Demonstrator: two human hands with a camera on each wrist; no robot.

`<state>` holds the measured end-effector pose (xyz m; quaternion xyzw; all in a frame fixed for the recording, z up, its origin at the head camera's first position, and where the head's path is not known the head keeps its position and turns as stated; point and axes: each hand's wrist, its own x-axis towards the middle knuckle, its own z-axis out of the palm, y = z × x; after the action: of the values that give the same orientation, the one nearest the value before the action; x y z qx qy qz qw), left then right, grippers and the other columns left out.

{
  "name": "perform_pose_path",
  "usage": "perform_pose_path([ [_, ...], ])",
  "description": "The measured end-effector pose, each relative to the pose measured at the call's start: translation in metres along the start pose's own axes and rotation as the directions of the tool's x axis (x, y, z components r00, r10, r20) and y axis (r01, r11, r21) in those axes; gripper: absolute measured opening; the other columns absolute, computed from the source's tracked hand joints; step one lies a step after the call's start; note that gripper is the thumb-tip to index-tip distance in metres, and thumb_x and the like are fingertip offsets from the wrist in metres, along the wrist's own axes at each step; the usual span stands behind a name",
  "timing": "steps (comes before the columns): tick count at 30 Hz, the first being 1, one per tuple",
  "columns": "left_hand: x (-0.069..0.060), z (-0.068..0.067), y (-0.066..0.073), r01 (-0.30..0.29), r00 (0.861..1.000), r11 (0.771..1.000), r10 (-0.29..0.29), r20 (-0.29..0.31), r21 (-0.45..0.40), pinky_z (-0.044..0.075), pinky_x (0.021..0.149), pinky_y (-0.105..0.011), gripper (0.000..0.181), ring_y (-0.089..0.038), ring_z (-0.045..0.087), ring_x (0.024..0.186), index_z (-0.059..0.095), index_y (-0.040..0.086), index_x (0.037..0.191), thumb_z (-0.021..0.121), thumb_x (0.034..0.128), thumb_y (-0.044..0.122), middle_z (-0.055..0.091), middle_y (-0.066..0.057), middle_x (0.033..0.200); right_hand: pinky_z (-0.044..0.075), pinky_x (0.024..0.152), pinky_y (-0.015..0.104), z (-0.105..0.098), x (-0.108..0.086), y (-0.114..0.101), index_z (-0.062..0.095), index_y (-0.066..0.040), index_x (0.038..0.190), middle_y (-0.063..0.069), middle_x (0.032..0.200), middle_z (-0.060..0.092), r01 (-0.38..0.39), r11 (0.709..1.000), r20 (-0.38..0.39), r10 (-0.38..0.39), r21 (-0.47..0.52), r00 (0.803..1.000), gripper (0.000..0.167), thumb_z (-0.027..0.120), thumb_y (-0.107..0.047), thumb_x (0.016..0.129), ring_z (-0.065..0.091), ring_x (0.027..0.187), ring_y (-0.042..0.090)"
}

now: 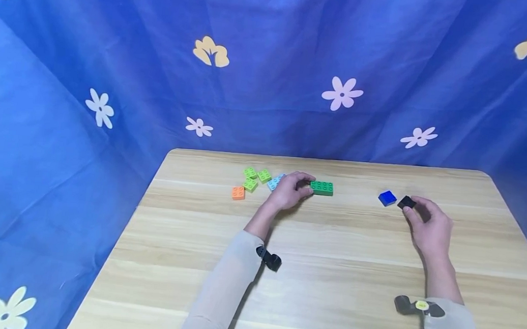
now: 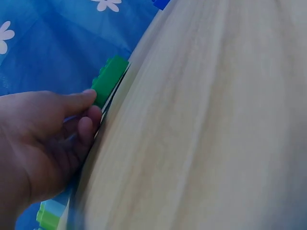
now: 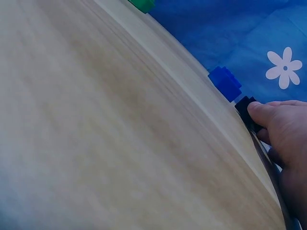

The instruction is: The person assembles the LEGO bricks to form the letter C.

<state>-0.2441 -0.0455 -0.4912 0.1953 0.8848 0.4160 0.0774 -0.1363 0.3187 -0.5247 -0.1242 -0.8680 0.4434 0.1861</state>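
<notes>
My left hand (image 1: 290,191) pinches the left end of a long green toy brick (image 1: 322,188) between thumb and fingers. In the left wrist view the thumb lies against the near side of that green brick (image 2: 111,80). A light blue brick (image 1: 274,182) is partly hidden behind the left hand. On the right, my right hand (image 1: 432,228) holds a small black brick (image 1: 406,203) between thumb and fingers. Just left of it lies a blue brick (image 1: 387,198), separated from the black one by a small gap in the right wrist view.
Several lime green bricks (image 1: 264,175) and an orange brick (image 1: 238,193) lie left of the left hand. They all sit toward the back of the wooden table (image 1: 329,271). A blue flowered cloth (image 1: 269,83) hangs behind and beside the table.
</notes>
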Motion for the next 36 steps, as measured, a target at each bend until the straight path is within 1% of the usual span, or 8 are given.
perform_pose_path([
  [3, -0.005, -0.001, 0.002, -0.005, 1.0, 0.998, 0.006, 0.022, -0.063, 0.057, 0.079, -0.028, 0.035, -0.015, 0.065, 0.087, 0.069, 0.011, 0.136, 0.073, 0.1015, 0.017, 0.069, -0.006, 0.128, 0.054, 0.1, 0.017, 0.0, -0.002, -0.002, 0.071, -0.008, 0.134, 0.018, 0.131, 0.072, -0.026, 1.0, -0.027, 0.026, 0.014, 0.999, 0.037, 0.076, -0.019, 0.1, 0.07, 0.117, 0.02],
  [8, -0.019, -0.003, 0.012, 0.008, 0.999, 0.981, 0.002, 0.051, -0.192, 0.063, 0.07, -0.03, 0.035, -0.019, 0.073, 0.084, 0.068, 0.007, 0.135, 0.072, 0.1011, 0.01, 0.069, -0.01, 0.124, 0.053, 0.087, 0.008, 0.003, -0.004, -0.007, 0.073, -0.008, 0.131, 0.018, 0.116, 0.075, -0.021, 0.995, -0.079, 0.03, 0.101, 0.996, 0.035, 0.079, -0.016, 0.097, 0.063, 0.092, -0.008],
  [12, -0.034, -0.005, 0.02, 0.009, 0.997, 0.982, 0.007, 0.079, -0.191, 0.064, 0.063, -0.034, 0.034, -0.021, 0.075, 0.086, 0.068, 0.007, 0.136, 0.072, 0.1015, 0.011, 0.069, -0.008, 0.121, 0.055, 0.086, 0.009, 0.007, -0.008, -0.014, 0.073, -0.002, 0.128, 0.0, 0.112, 0.076, 0.062, 0.965, -0.089, -0.04, 0.257, 0.995, 0.035, 0.08, -0.005, 0.094, 0.068, 0.089, -0.005],
  [16, -0.047, -0.009, 0.024, -0.009, 0.997, 0.99, 0.02, 0.076, -0.141, 0.064, 0.067, -0.029, 0.035, -0.014, 0.074, 0.093, 0.068, 0.007, 0.136, 0.073, 0.1011, 0.011, 0.067, -0.008, 0.124, 0.058, 0.088, 0.013, 0.013, -0.011, -0.028, 0.072, 0.007, 0.125, -0.011, 0.113, 0.074, 0.188, 0.902, -0.072, -0.174, 0.39, 0.982, 0.036, 0.079, 0.008, 0.09, 0.071, 0.086, 0.002],
  [21, -0.056, -0.011, 0.028, -0.023, 0.998, 0.996, 0.028, 0.054, -0.09, 0.06, 0.082, -0.018, 0.035, -0.014, 0.073, 0.102, 0.069, 0.005, 0.134, 0.075, 0.099, 0.009, 0.068, -0.011, 0.125, 0.058, 0.092, 0.018, 0.028, -0.02, -0.047, 0.073, 0.005, 0.123, 0.001, 0.116, 0.075, 0.24, 0.869, 0.05, -0.289, 0.433, 0.956, 0.036, 0.08, 0.01, 0.088, 0.072, 0.091, 0.007],
  [28, -0.063, -0.01, 0.031, -0.044, 0.996, 0.999, 0.046, 0.076, -0.031, 0.058, 0.088, -0.019, 0.035, -0.015, 0.072, 0.102, 0.07, 0.004, 0.13, 0.078, 0.0961, 0.008, 0.07, -0.009, 0.12, 0.06, 0.091, 0.02, 0.052, -0.034, -0.068, 0.074, 0.001, 0.125, 0.02, 0.121, 0.072, 0.243, 0.845, 0.246, -0.393, 0.476, 0.886, 0.039, 0.081, 0.01, 0.087, 0.071, 0.101, 0.009],
  [31, -0.063, -0.008, 0.031, -0.061, 0.994, 0.998, 0.059, 0.091, 0.014, 0.056, 0.094, -0.021, 0.036, -0.015, 0.07, 0.104, 0.07, 0.005, 0.13, 0.079, 0.0955, 0.01, 0.072, -0.008, 0.12, 0.06, 0.092, 0.022, 0.058, -0.038, -0.073, 0.074, -0.001, 0.124, 0.019, 0.123, 0.073, 0.252, 0.835, 0.273, -0.421, 0.49, 0.865, 0.04, 0.08, 0.012, 0.087, 0.071, 0.103, 0.009],
  [36, -0.063, -0.007, 0.026, -0.048, 0.993, 0.999, 0.047, 0.11, 0.012, 0.057, 0.094, -0.023, 0.035, -0.015, 0.07, 0.101, 0.071, 0.004, 0.128, 0.079, 0.0948, 0.01, 0.075, -0.008, 0.116, 0.055, 0.098, 0.018, 0.068, -0.04, -0.074, 0.076, -0.002, 0.122, 0.017, 0.123, 0.074, 0.328, 0.829, 0.27, -0.478, 0.452, 0.836, 0.04, 0.081, 0.012, 0.085, 0.069, 0.113, 0.006],
])
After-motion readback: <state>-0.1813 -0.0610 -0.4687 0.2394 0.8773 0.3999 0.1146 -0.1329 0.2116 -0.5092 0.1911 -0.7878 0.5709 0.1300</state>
